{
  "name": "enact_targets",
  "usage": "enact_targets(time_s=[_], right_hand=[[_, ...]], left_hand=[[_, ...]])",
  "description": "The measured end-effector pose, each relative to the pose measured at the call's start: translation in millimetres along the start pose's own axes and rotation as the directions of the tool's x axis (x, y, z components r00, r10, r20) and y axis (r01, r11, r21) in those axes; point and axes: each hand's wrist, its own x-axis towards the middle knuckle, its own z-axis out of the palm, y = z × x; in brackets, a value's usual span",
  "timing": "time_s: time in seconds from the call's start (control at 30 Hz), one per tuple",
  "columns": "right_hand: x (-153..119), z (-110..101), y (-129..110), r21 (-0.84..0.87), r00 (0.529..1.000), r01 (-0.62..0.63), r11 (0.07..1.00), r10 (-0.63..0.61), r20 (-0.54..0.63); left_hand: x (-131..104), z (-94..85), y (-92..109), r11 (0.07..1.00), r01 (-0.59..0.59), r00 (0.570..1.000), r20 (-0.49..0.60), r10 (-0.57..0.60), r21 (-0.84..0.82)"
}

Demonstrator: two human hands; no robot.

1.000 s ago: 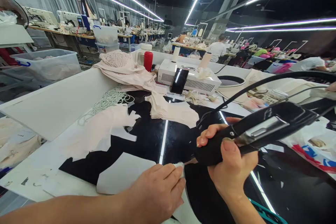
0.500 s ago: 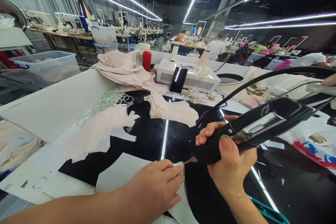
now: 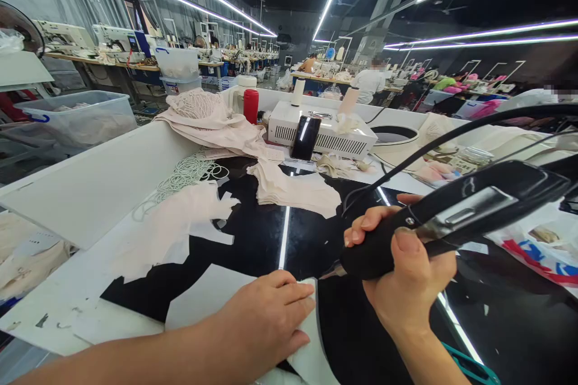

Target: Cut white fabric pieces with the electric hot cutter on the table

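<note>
My right hand (image 3: 406, 277) is wrapped around a black corded handheld cutter (image 3: 451, 210) with a silver lever, thumb on its near side. The cutter's thin metal tip (image 3: 332, 271) points left, just right of the edge of a pale sheet (image 3: 203, 295). My left hand (image 3: 275, 313) is closed, fingertips pressed together on a narrow white piece (image 3: 310, 298) at that sheet's right edge. The fingers hide part of the piece. Under both lies a glossy black work surface (image 3: 253, 222).
Beyond my hands lie a stack of cream fabric pieces (image 3: 293, 189), pale cut fabric (image 3: 171, 228) and green cord (image 3: 185, 174). A phone (image 3: 306, 137) leans on a white vented box (image 3: 343, 141). A teal-handled tool (image 3: 469, 367) lies lower right; a plastic bag (image 3: 542, 240) is at right.
My right hand and the cutter have shifted slightly right, its tip drawing back from my left fingertips. My left hand stays nearly in place, and the white piece under it shows more.
</note>
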Motion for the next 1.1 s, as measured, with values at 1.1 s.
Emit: enact_targets(time_s=[1.1], right_hand=[[-11.3,3.2,9.9,0.011,0.997,-0.017,1.0,0.016,0.07]], left_hand=[[3.5,-0.4,3.0,0.992,-0.051,0.998,-0.021,0.054,0.115]])
